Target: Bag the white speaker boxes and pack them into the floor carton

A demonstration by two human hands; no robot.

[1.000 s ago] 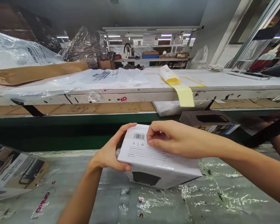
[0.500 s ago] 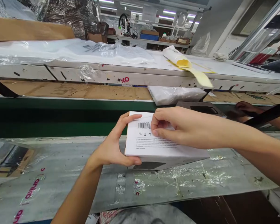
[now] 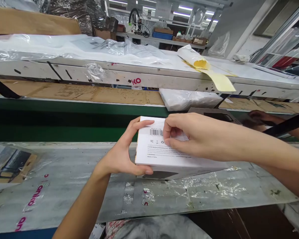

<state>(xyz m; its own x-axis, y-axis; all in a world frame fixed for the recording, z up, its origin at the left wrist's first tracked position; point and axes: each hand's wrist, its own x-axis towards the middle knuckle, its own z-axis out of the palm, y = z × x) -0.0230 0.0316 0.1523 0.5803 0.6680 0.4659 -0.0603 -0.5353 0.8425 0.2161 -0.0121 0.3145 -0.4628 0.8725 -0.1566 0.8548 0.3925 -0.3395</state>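
A white printed box (image 3: 161, 160) lies over the plastic-covered bench, with a barcode, small symbols and text on its upper face. My left hand (image 3: 126, 151) grips its left end, fingers along the far edge and thumb on the near edge. Across the upper face reaches my right hand (image 3: 191, 136), its thumb and index finger pinched together beside the barcode. Whatever lies between those fingertips, if anything, is hidden. The right hand and forearm cover much of the box's right part.
A plastic-wrapped box (image 3: 11, 164) sits at the left on the bench (image 3: 84, 189). Beyond runs a green conveyor belt (image 3: 64, 127) under a white shelf (image 3: 77, 74). A yellow-lined roll (image 3: 201, 63) hangs over the shelf edge. Another person's hand (image 3: 260, 116) is at the right.
The view has shifted a little, so the shelf and bench sit slightly higher. Both hands keep nearly the same pose on the box.
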